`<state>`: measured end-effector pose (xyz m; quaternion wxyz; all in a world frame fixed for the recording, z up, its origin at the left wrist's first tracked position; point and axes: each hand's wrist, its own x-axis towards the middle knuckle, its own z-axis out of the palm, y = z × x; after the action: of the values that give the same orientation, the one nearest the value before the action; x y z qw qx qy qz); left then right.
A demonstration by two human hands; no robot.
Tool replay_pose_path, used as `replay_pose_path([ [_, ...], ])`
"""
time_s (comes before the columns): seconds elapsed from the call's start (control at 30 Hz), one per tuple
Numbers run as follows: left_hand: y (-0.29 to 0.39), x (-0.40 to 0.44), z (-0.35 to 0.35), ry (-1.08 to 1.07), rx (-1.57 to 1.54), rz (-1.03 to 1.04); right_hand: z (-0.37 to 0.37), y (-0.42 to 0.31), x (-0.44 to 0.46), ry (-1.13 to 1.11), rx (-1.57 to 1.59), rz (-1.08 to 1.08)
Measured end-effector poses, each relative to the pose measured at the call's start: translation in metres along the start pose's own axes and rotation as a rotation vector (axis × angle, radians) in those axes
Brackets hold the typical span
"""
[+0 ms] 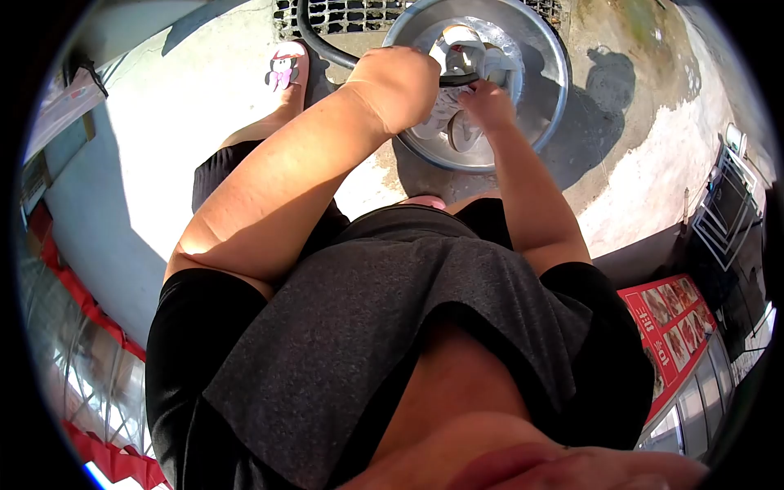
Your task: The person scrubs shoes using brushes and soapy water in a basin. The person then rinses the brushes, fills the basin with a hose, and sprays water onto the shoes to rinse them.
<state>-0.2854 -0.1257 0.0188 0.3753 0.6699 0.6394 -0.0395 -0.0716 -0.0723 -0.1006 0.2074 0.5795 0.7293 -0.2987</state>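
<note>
My left hand (400,86) is closed around a black hose (322,47), whose end points across a round metal basin (562,90). Several white shoes (464,133) lie inside the basin, some of them tilted, in what looks like shallow water. My right hand (490,106) reaches into the basin just beside the hose's end. Its fingers are bent and pressed together on one white shoe (447,102); the fingertips are partly hidden. Another white shoe (459,39) leans at the far side.
Behind the basin runs a drain grate (351,16) in the concrete floor (604,171). My foot in a pink slipper (286,69) stands left of the basin. A red picture board (670,327) and a folded metal rack (727,208) are on the right.
</note>
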Motion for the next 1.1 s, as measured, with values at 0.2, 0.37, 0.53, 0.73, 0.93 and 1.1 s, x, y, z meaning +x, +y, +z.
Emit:
replay_pose_path([
  [0.2, 0.008, 0.002, 0.002, -0.076, -0.007, -0.005, -0.007, -0.003, -0.008, -0.049, 0.013, 0.083],
  [0.37, 0.01, 0.003, 0.008, -0.06, -0.011, 0.02, 0.0, 0.011, -0.006, -0.056, -0.019, 0.075],
  [0.53, 0.011, 0.008, 0.005, -0.018, 0.04, -0.113, 0.001, 0.022, -0.014, -0.09, -0.008, 0.056],
  [0.73, 0.008, 0.012, 0.013, -0.045, 0.05, -0.038, -0.003, 0.029, -0.022, -0.078, 0.033, 0.074],
  [0.93, 0.01, 0.009, 0.01, 0.006, 0.026, -0.015, -0.008, 0.026, -0.019, -0.06, -0.019, 0.039],
  [1.1, 0.012, 0.004, 0.01, -0.052, 0.013, -0.038, -0.011, 0.03, -0.011, 0.012, 0.192, 0.146],
])
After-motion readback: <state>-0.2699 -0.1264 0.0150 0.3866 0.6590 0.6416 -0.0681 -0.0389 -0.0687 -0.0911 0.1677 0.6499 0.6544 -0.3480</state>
